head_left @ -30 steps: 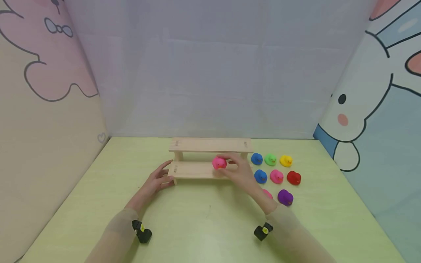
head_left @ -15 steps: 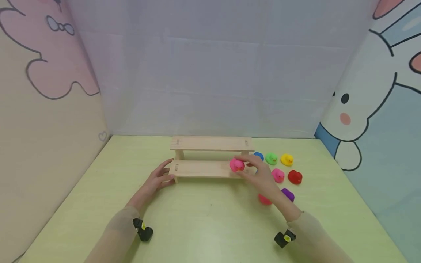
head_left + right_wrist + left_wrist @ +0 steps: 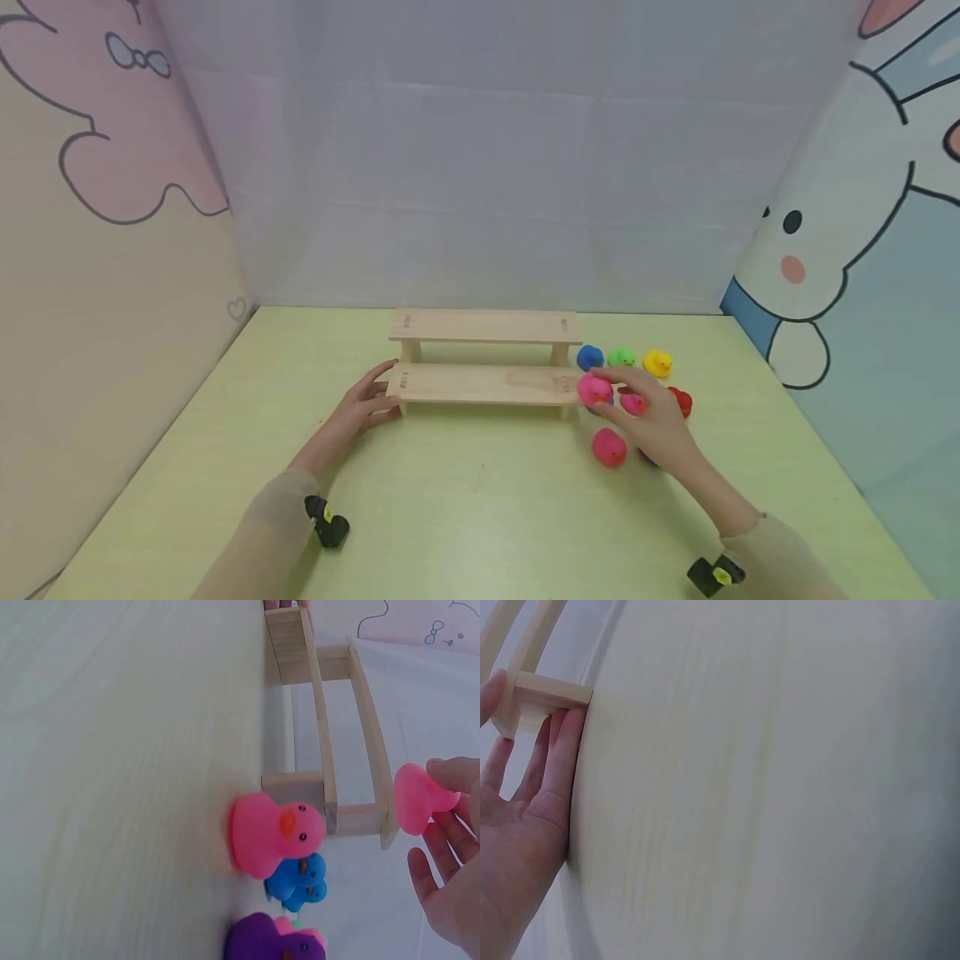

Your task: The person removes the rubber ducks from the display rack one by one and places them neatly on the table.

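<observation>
Thumb and fingertips of my right hand (image 3: 660, 425) pinch a pink rubber duck (image 3: 594, 389), held up just off the right end of a two-step wooden shelf (image 3: 465, 383). In the right wrist view this duck (image 3: 417, 801) is above the table, apart from the shelf. My left hand (image 3: 358, 419) holds the left end of the lower step, thumb in front and fingers behind. From the left wrist, its fingers touch the shelf's leg (image 3: 553, 690). Both steps bear no ducks. Below the held duck, a blue duck is mostly hidden in the head view.
Right of the shelf stand several rubber ducks: a blue duck (image 3: 590, 358), a green duck (image 3: 622, 357), a yellow duck (image 3: 657, 363), a red duck (image 3: 682, 402), a second pink duck (image 3: 633, 404) and a reddish-pink duck (image 3: 608, 447). A purple duck (image 3: 255, 939) is partly covered by my right hand in the head view.
My right hand has carried the pink duck rightward, from over the lower step to beyond the shelf's right end. My left hand has stayed at the shelf's left end.
</observation>
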Tool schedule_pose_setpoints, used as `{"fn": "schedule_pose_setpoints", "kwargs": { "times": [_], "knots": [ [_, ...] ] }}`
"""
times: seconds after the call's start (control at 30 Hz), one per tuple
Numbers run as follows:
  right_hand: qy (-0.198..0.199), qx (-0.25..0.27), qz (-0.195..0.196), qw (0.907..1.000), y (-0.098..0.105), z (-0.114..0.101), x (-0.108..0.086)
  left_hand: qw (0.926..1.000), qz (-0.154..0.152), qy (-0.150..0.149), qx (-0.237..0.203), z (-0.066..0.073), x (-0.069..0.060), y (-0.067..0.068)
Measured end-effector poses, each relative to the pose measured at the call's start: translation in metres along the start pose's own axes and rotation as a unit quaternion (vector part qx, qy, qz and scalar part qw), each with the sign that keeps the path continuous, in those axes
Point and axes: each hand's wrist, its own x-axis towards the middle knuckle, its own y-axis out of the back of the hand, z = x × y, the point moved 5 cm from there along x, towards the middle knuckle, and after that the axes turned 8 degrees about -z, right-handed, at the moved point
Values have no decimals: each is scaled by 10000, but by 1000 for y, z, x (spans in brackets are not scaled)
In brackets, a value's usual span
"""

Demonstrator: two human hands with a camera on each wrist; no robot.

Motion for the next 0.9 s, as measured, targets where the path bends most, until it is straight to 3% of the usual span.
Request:
{"fn": "schedule_pose_setpoints", "kwargs": {
  "times": [0.2,0.5,0.9],
  "knots": [
    [29,-353,388,9986,20,18,-22,10000,15,-5,25,0,2,0],
    [-26,-473,762,9960,38,40,-49,10000,46,23,14,-1,2,0],
    [-416,-632,735,9944,54,60,-68,10000,42,-40,74,-1,1,0]
  ]
}}
